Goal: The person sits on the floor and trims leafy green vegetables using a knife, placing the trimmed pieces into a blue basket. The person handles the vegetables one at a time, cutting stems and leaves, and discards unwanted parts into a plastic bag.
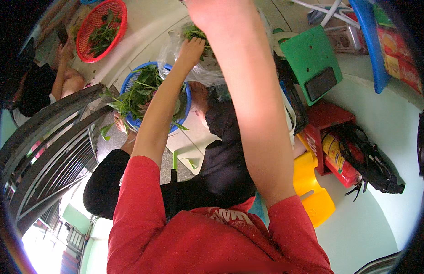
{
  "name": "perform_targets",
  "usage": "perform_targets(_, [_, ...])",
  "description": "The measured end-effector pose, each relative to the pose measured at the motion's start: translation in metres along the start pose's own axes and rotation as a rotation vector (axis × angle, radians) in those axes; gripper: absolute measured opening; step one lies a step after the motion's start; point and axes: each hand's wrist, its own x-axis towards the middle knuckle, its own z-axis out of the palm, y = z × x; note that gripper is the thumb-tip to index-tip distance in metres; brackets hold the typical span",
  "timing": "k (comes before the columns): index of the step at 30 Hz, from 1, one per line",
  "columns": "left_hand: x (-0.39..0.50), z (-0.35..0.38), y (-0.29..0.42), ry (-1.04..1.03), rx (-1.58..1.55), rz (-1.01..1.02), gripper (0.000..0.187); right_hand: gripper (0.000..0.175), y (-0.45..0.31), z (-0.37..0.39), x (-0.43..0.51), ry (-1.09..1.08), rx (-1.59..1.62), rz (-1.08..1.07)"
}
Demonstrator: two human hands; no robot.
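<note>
My left hand (192, 51) reaches into a clear plastic bag (207, 76), its fingers bent over leafy green herbs (195, 32). Whether they grip the stems cannot be made out. My right hand (203, 13) is raised close to the camera and cut off by the top edge. Its fingers are out of sight, so anything in them is hidden. Below my left forearm, a round blue plastic basket (188, 108) holds a heap of leafy greens (143, 89), some stems hanging over its rim. The bag overlaps that basket's far right side.
A red plastic basket (124, 20) with greens stands at the far left, near another person (63, 75). A dark metal railing (54, 126) runs along the left. On the right are a green plastic stool (301, 46) bearing a phone (321, 84), a yellow plastic stool (309, 191) and a fire extinguisher (342, 167).
</note>
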Motion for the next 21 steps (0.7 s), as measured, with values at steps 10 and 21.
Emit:
perform_targets(10, [-0.018, -0.013, -0.005, 0.134, 0.28, 0.194, 0.019, 0.037, 0.005, 0.005, 0.01, -0.05, -0.086, -0.014])
perform_targets(21, [-0.136, -0.162, -0.019, 0.194, -0.071, -0.045, 0.009, 0.03, -0.004, 0.001, 0.003, 0.016, -0.127, -0.108])
